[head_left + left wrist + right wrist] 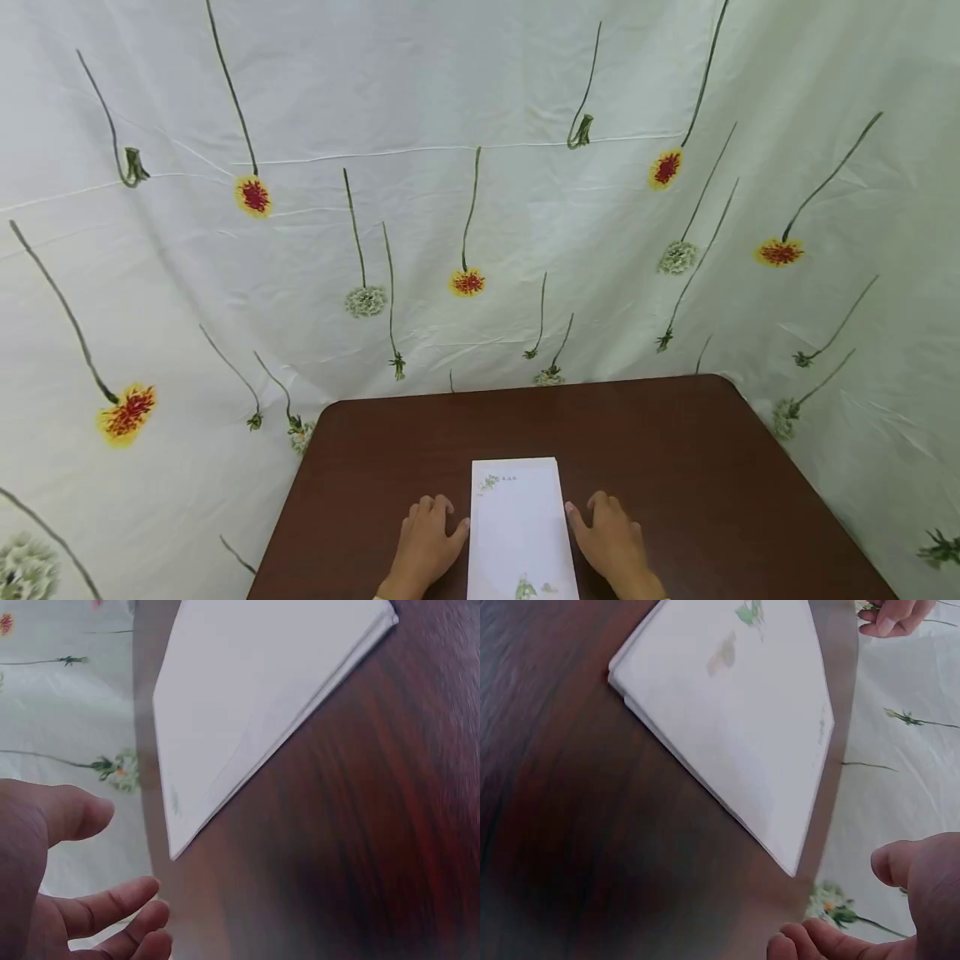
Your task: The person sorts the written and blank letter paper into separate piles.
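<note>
Flanking the white paper (519, 533), both hands (426, 540) (612, 542) point forward, fingers loosely bent, thumbs spread apart.

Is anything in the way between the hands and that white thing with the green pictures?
No, nothing visible. The left hand is beside one long edge of the white thing, the right hand beside the other.

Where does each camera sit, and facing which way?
Head: on the head, facing forward, down at paper, table, flowered cloth; left grip, right grip show.
Left wrist: on that wrist, facing paper and cloth; left grip shows.
Right wrist: on that wrist, facing paper and cloth; right grip near, left grip farther.
Both wrist views share the paper.
</note>
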`<move>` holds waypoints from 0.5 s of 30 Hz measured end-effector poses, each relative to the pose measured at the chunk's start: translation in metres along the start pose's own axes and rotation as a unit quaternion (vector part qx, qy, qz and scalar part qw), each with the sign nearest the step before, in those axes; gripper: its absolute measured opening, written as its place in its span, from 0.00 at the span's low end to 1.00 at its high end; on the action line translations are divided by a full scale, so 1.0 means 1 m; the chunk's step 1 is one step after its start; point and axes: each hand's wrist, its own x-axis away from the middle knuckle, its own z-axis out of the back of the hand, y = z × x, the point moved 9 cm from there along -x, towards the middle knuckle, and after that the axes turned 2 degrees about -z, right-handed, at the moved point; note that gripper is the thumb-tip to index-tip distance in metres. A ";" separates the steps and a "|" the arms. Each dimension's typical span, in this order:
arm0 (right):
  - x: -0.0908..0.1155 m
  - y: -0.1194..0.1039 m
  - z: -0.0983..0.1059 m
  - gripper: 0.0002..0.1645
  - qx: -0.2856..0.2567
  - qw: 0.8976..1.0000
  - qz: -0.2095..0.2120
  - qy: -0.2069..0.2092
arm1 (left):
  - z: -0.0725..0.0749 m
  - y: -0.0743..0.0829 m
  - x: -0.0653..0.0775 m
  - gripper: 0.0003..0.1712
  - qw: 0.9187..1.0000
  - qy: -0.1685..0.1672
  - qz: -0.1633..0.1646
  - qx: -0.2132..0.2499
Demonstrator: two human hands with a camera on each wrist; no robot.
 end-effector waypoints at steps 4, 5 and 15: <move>-0.004 -0.001 -0.015 0.29 0.002 1.000 -0.002 -0.005 | -0.011 -0.001 -0.003 0.17 1.000 -0.017 0.014 0.009; -0.004 -0.001 -0.017 0.28 0.004 1.000 -0.004 -0.001 | -0.013 -0.001 -0.004 0.17 1.000 -0.019 0.017 0.009; -0.006 -0.008 -0.031 0.32 0.020 1.000 -0.009 0.000 | -0.027 -0.006 -0.005 0.19 0.999 -0.023 0.029 0.003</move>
